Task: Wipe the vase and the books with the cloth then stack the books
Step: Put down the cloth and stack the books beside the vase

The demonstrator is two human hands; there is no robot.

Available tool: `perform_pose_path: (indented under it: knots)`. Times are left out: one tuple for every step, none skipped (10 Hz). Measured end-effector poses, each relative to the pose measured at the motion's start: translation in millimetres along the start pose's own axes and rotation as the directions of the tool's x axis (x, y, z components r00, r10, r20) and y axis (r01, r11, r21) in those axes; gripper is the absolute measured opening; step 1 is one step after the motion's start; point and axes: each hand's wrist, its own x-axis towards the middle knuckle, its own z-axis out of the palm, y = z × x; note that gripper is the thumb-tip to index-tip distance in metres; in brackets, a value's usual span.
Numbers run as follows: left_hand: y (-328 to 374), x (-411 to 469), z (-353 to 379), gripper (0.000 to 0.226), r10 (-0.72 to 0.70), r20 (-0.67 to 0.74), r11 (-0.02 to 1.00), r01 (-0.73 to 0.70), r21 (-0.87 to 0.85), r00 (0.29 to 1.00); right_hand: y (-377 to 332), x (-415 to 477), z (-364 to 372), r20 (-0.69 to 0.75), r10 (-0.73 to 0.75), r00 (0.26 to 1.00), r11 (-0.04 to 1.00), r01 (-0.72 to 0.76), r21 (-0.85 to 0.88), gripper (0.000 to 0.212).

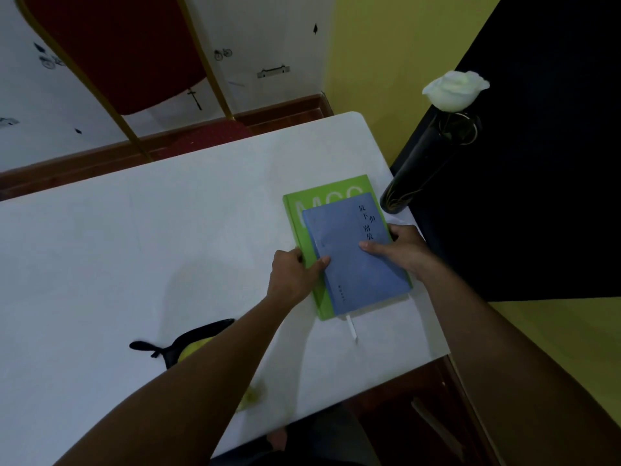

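A blue book [353, 260] lies on top of a larger green book [304, 210] near the right end of the white table [134, 247]. My left hand [294, 275] grips the left edges of the two books, thumb on the blue cover. My right hand [401, 247] holds the right edge of the blue book, thumb on top. A dark vase [413, 169] with a white rose [455, 90] stands just behind the books at the table's right edge. A yellow-green cloth with a black part [188, 341] lies under my left forearm, mostly hidden.
A red chair with a gold frame [111, 52] stands beyond the table's far edge. A black panel [537, 163] rises right of the table. A white ribbon bookmark [352, 327] sticks out from the books toward me.
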Motion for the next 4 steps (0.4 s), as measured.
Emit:
perform_pose_path:
  knots:
    - [0, 0, -11, 0.055, 0.056, 0.039, 0.992, -0.061, 0.111, 0.998, -9, -8, 8, -0.086, -0.019, 0.996, 0.985, 0.004, -0.175, 0.047]
    - [10, -1, -31, 0.073, 0.151, 0.044, 0.963, -0.157, 0.219, 0.988, -24, -24, 22, -0.117, -0.062, 0.991, 0.953, 0.024, -0.301, 0.061]
    - [26, -1, -57, 0.078, 0.296, 0.051, 0.905, -0.297, 0.304, 0.954, -40, -39, 39, -0.117, -0.123, 0.985, 0.953, 0.084, -0.291, 0.082]
    - [56, -2, -94, 0.075, 0.420, 0.058, 0.791, -0.396, 0.466, 0.906, -69, -54, 49, -0.137, -0.178, 0.975, 0.936, 0.124, -0.328, 0.088]
